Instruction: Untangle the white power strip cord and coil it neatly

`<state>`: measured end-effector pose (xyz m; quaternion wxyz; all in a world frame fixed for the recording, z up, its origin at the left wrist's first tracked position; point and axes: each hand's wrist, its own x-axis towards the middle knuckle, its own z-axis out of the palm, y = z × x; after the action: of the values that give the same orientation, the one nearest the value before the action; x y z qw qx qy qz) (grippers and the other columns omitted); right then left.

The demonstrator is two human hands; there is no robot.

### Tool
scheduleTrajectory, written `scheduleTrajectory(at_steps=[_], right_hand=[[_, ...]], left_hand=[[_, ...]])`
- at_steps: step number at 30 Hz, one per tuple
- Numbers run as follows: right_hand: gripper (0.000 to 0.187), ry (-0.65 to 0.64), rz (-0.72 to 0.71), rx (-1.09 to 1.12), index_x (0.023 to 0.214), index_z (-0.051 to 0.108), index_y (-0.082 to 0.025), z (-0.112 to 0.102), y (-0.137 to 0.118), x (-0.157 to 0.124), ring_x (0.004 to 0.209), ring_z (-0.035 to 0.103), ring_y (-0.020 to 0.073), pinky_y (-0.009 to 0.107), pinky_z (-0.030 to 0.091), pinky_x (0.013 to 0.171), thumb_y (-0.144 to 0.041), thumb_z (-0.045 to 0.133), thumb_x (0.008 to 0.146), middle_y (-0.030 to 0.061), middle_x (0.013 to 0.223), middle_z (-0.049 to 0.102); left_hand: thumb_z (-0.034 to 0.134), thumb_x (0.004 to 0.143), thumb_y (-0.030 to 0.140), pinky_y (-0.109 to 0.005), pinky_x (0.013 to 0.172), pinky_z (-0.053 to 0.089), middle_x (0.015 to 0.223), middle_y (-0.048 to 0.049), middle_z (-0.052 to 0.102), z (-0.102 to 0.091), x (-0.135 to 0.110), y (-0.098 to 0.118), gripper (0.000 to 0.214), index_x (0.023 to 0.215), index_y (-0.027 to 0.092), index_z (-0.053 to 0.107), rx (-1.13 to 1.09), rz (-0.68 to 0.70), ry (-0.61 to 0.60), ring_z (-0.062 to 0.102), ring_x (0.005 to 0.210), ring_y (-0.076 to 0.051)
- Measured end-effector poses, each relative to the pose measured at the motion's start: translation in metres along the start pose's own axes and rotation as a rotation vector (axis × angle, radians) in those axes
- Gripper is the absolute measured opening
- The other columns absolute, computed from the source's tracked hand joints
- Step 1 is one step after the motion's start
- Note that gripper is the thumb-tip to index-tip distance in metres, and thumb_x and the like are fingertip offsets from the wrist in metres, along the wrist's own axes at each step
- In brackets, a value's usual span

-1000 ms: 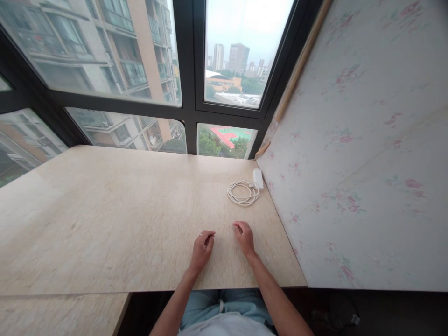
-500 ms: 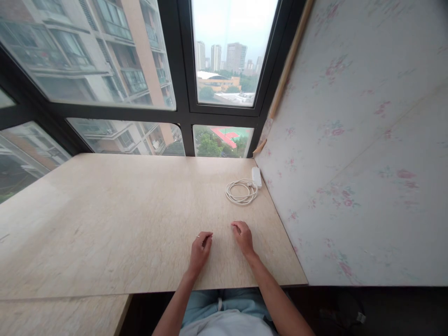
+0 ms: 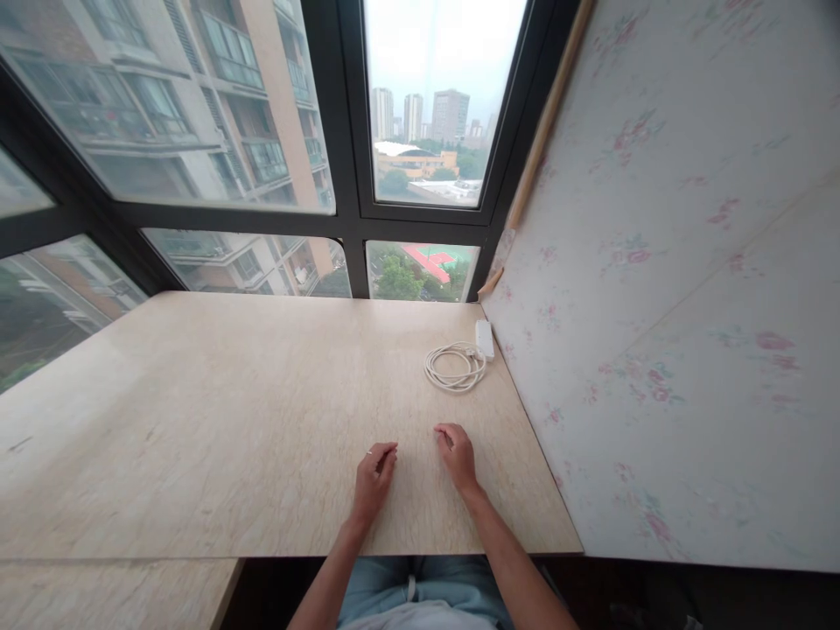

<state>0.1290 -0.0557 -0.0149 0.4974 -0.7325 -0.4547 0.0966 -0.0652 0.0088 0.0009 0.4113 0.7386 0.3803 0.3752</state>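
Observation:
My left hand [image 3: 375,477] rests on the marble-patterned sill, its fingers curled in and the thumb against them, with a ring on one finger. Nothing shows in it. To its right, my right hand [image 3: 458,453] lies with fingers bent inward, also with nothing visible in it. The two hands are a short way apart. Beyond my right hand is a coiled white cable [image 3: 430,372], touching neither hand. It runs up to a white power strip [image 3: 484,339] lying beside the wall.
The broad stone sill [image 3: 216,420] ends at the dark window frame [image 3: 358,227] in front. Along the right side rises a wall with flowered wallpaper [image 3: 656,289]. A lower stone ledge [image 3: 111,591] juts out at the near left.
The camera view has shifted slightly, so the scene sits a little lower in the picture. Both hands keep nearly the same pose, and the cable and power strip have not moved.

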Motion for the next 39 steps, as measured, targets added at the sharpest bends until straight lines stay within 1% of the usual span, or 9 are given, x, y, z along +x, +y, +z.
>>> scheduleTrajectory(at_steps=[5,12,20,27,32,39], right_hand=[[0.03,-0.016,0.008,-0.004,0.089,0.069,-0.014,-0.0007,-0.0016,-0.0001,0.09,0.056,0.0118,0.023,0.042,0.085,-0.029,0.042,0.089,0.007,0.092,0.062],[0.03,-0.021,0.009,-0.012,0.089,0.068,-0.014,-0.0005,-0.0014,0.0007,0.09,0.056,0.0122,0.023,0.042,0.085,-0.029,0.042,0.088,0.0072,0.093,0.062],[0.031,-0.014,0.016,-0.012,0.088,0.068,-0.014,0.0004,-0.0005,0.0015,0.09,0.056,0.012,0.023,0.043,0.085,-0.029,0.042,0.087,0.0072,0.092,0.062],[0.033,-0.017,0.01,-0.02,0.087,0.069,-0.013,0.0005,-0.0011,0.0011,0.089,0.056,0.0128,0.023,0.044,0.084,-0.032,0.041,0.087,0.0085,0.092,0.062],[0.033,-0.018,0.004,-0.034,0.087,0.069,-0.013,0.0006,-0.0015,0.0009,0.089,0.056,0.0129,0.024,0.044,0.084,-0.031,0.041,0.087,0.0086,0.092,0.063],[0.033,-0.031,0.011,-0.036,0.088,0.068,-0.013,0.0004,-0.0022,0.0008,0.09,0.057,0.0134,0.024,0.044,0.084,-0.032,0.041,0.087,0.0087,0.093,0.063]], left_hand=[[0.05,0.09,0.033,-0.031,0.077,0.051,0.096,-0.0089,0.068,-0.0011,0.0011,0.0041,0.024,0.097,0.017,0.066,0.007,0.02,0.003,0.064,0.089,-0.018],[0.053,0.086,0.029,-0.028,0.069,0.048,0.082,-0.0054,0.064,-0.0033,0.0018,0.0094,0.015,0.082,0.017,0.061,0.039,-0.002,-0.012,0.061,0.076,-0.016],[0.054,0.086,0.03,-0.027,0.068,0.047,0.081,-0.0051,0.062,-0.0025,0.0001,0.0071,0.016,0.081,0.016,0.058,0.003,-0.026,-0.026,0.058,0.075,-0.015],[0.05,0.087,0.027,-0.028,0.069,0.047,0.082,-0.0056,0.063,-0.0026,-0.0007,0.0063,0.014,0.083,0.017,0.058,0.008,-0.023,-0.014,0.059,0.075,-0.015],[0.049,0.087,0.026,-0.028,0.07,0.048,0.084,-0.0062,0.063,-0.0025,-0.0015,0.0034,0.012,0.085,0.017,0.057,-0.033,-0.04,-0.022,0.06,0.077,-0.016],[0.05,0.087,0.026,-0.026,0.069,0.047,0.082,-0.0056,0.062,-0.0028,-0.0014,0.0042,0.012,0.081,0.016,0.054,-0.095,-0.04,-0.014,0.059,0.076,-0.015]])
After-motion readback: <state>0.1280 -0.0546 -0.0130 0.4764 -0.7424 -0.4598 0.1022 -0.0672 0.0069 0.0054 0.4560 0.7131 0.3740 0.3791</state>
